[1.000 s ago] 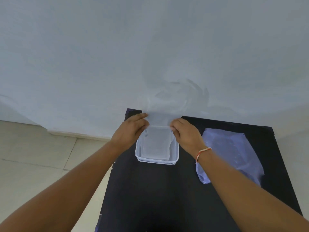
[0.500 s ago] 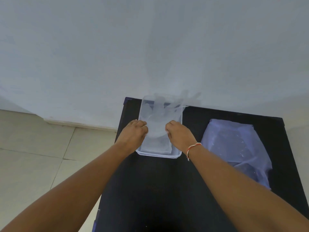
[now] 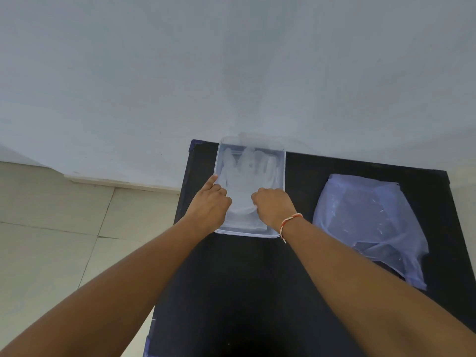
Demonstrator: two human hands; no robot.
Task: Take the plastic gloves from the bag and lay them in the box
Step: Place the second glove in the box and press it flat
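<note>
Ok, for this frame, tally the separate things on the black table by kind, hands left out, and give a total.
Clear plastic box: 1
Plastic glove spread flat in the box: 1 on top; any beneath it cannot be counted
Bluish plastic bag: 1
Total: 3 things on the black table

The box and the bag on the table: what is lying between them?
Nothing lies there: the head view shows only bare black table between the box and the bag.
</note>
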